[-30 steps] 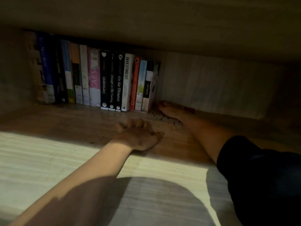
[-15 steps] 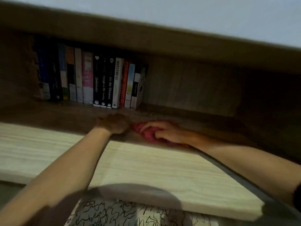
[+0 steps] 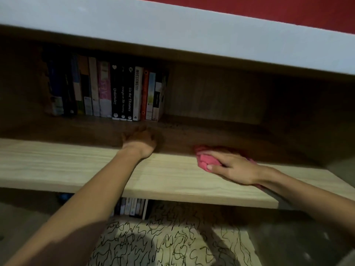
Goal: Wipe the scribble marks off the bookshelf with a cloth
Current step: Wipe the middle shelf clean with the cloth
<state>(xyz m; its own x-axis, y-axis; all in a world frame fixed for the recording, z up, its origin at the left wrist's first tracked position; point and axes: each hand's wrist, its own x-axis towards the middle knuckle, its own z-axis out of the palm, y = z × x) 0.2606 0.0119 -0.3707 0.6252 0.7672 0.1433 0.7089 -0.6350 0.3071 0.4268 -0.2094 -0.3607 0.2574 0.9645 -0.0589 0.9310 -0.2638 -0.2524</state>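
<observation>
Right hand (image 3: 236,167) clamps its grip on the cloth (image 3: 205,162); left hand (image 3: 141,140) lies flat, grip seemingly apart

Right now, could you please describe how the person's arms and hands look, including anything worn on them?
Both arms are bare as far as the frame shows: no sleeve on the left forearm or the right forearm. The right hand wears no glove, ring, watch or bracelet. The left hand is gloveless too, but deep shadow would hide any small jewellery.

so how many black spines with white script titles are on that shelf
3, side by side mid-row: left spine, middle spine, right spine. Dim left end may hide more.
</observation>
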